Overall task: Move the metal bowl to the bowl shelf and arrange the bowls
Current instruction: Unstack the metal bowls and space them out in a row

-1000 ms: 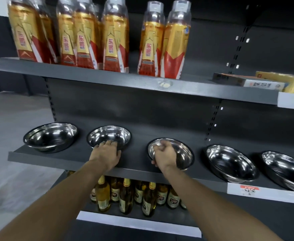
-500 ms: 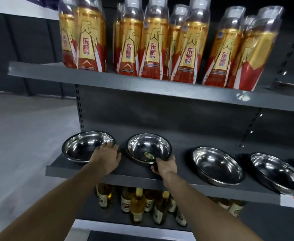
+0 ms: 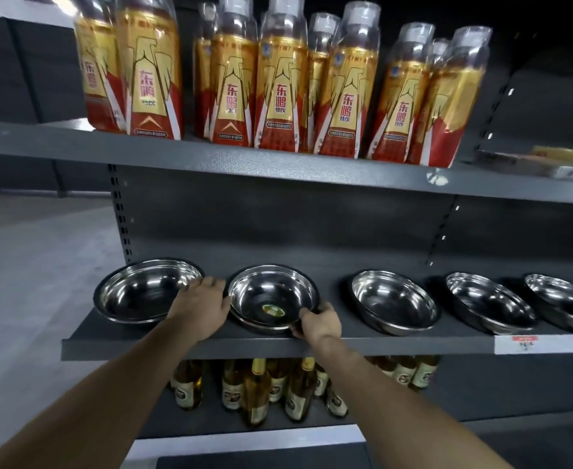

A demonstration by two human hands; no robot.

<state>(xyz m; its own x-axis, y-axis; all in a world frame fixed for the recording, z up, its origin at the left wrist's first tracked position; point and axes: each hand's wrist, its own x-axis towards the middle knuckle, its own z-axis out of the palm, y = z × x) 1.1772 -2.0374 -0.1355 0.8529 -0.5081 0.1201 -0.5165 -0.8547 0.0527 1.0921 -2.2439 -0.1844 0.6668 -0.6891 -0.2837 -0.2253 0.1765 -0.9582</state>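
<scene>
Since half a second ago, both hands are staying at the same two bowls on the dark grey metal shelf. Left hand is lying with loose fingers between the leftmost round steel bowl and the stickered steel bowl, whose near-right rim the right hand is pinching. Three more shiny steel bowls are sitting apart to the right.

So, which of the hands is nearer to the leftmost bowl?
Left. The left hand lies at the right rim of the leftmost bowl. The right hand grips the second bowl, farther away.
</scene>
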